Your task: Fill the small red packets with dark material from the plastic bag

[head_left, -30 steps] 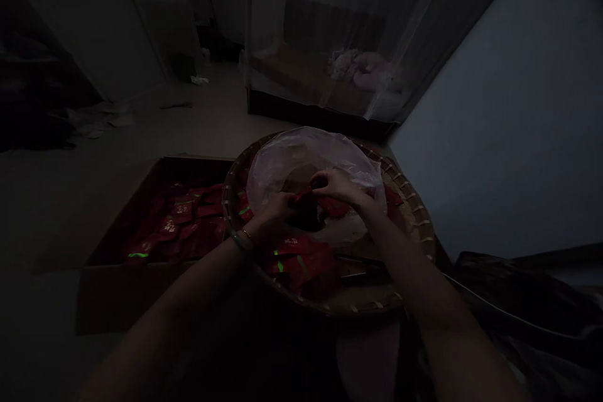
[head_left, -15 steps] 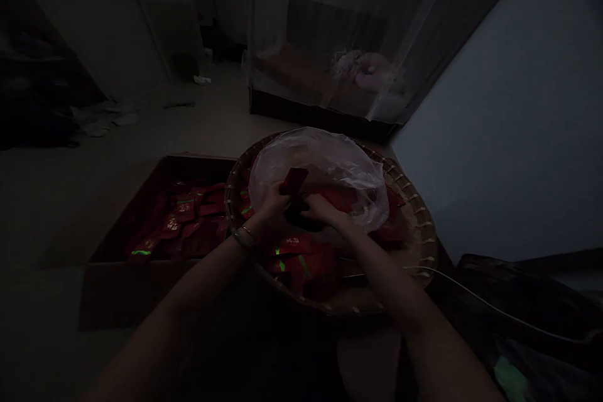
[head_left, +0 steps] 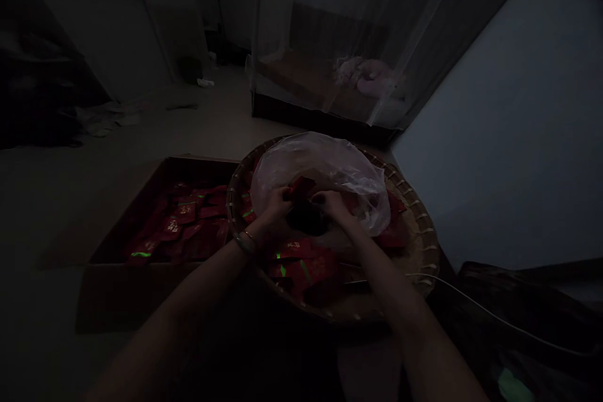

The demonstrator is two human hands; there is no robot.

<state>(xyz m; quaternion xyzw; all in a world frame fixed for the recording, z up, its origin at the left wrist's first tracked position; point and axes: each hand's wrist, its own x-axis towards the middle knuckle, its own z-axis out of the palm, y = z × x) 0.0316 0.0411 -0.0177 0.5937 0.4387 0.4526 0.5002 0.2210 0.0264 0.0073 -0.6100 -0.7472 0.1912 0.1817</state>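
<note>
red packet (head_left: 302,187): over middle of woven basket (head_left: 428,240), grasped by fingers of left hand (head_left: 276,211), apparently to steady it | right hand (head_left: 336,207): over basket's middle, fingers curled, grasp cannot be told | plastic bag (head_left: 325,154): inside basket, likely keeping contents together

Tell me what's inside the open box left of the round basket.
The box holds many red packets, some with pale lettering or bright green patches. Whatever lies under the top ones is covered, and the basket hides the box's right end.
</note>
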